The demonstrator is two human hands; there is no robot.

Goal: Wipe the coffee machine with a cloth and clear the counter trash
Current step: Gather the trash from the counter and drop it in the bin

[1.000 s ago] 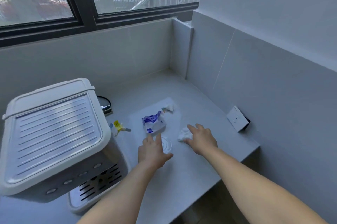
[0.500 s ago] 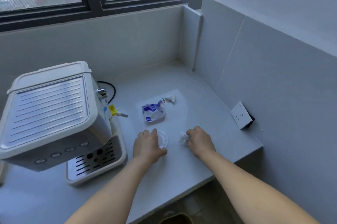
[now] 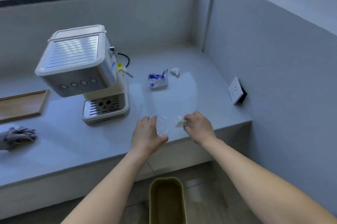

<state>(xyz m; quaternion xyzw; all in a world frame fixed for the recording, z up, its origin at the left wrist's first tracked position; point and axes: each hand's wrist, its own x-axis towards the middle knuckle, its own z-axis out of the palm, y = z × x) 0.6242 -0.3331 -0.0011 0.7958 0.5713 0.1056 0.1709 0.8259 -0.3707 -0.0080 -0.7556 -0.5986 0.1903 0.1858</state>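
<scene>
My left hand grips a clear plastic lid just above the counter's front edge. A crumpled white tissue is pinched in my right hand, close beside the lid. Farther back on the grey counter lie a torn blue-and-white wrapper and a small white paper scrap. The white coffee machine stands at the left, with its drip tray facing me. A grey cloth lies bunched at the far left of the counter.
An olive bin stands open on the floor below my hands. A wall socket juts from the right wall near the counter's corner. A wooden tray sits left of the machine, whose black cord curls behind it.
Both hands closed on the lid and the tissue and drew back to the counter's front edge. The view pulled back and down, bringing the bin, cloth and wooden tray into sight.
</scene>
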